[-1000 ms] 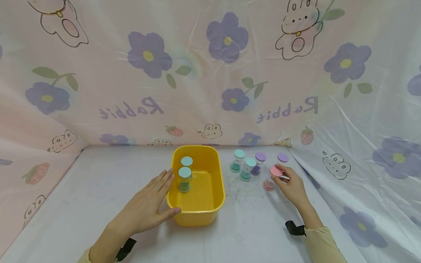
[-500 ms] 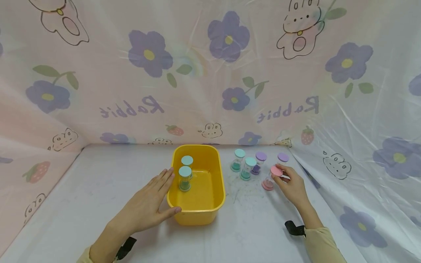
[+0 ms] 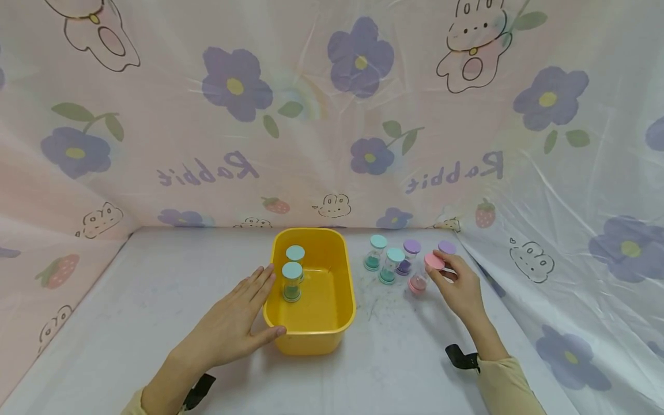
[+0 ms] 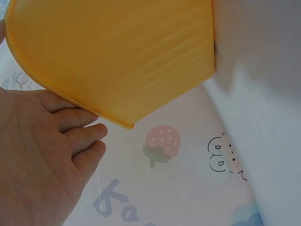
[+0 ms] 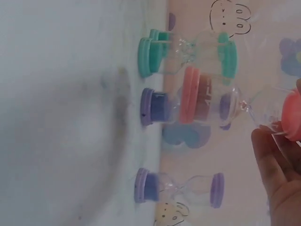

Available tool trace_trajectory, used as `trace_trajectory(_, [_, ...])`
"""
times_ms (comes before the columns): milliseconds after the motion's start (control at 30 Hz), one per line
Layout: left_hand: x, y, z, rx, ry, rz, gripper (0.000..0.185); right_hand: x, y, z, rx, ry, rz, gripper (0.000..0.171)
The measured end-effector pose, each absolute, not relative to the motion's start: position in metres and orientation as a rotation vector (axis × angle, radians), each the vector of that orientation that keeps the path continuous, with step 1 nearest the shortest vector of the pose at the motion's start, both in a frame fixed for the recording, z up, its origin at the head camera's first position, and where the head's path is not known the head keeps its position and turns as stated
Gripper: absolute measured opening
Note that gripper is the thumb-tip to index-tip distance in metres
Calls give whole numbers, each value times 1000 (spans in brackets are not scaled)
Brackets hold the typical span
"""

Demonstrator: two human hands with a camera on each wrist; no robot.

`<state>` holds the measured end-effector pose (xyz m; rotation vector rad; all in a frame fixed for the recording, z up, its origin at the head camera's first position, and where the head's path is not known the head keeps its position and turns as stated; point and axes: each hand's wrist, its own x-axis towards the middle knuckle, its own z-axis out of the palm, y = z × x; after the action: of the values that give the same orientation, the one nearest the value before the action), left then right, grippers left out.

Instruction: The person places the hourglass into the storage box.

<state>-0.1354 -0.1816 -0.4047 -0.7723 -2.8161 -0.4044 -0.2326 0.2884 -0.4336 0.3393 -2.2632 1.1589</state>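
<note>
My right hand (image 3: 461,291) pinches the pink cap of a pink hourglass (image 3: 417,283) between thumb and fingers. In the right wrist view this pink hourglass (image 5: 203,96) has its base off the white tabletop, pink sand in the lower bulb. My left hand (image 3: 228,323) lies with straight fingers along the left rim of a yellow plastic tub (image 3: 310,344). The left wrist view has the fingers (image 4: 80,136) touching the tub's edge from outside. Inside the tub stand two teal-capped hourglasses, a front one (image 3: 292,282) and a back one (image 3: 295,253) partly hidden by it.
Right of the tub stand two teal hourglasses, one nearer (image 3: 391,268) and one farther (image 3: 374,253), beside a purple hourglass (image 3: 411,249). Another purple hourglass (image 3: 446,248) is partly hidden behind my right hand. A printed cloth (image 3: 290,144) hangs behind the white table (image 3: 207,259).
My right hand has raised the pink hourglass slightly and moved it a little left, its base now tilted toward the tub. My left hand and the tub have stayed put.
</note>
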Motion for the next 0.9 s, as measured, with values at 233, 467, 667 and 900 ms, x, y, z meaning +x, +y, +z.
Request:
trace_trajectory(233, [-135,-182,-405,-768,-2821,-406,99,-213,262,-399,419,-2182,1208,39])
trace_trajectory(467, [-135,-181,-404,-771,-2818,-423,98,-208,242,-379,503,-2105,1229,38])
trace_trajectory(667, [-135,-181,-404,-772,-2816,-413,98,-223,235,-382,649,-2019,1258,43])
trace_trajectory(900, [-136,-181,-404,-770,-2815,-414,98,-232,221,-375,796,-1966,1311,48])
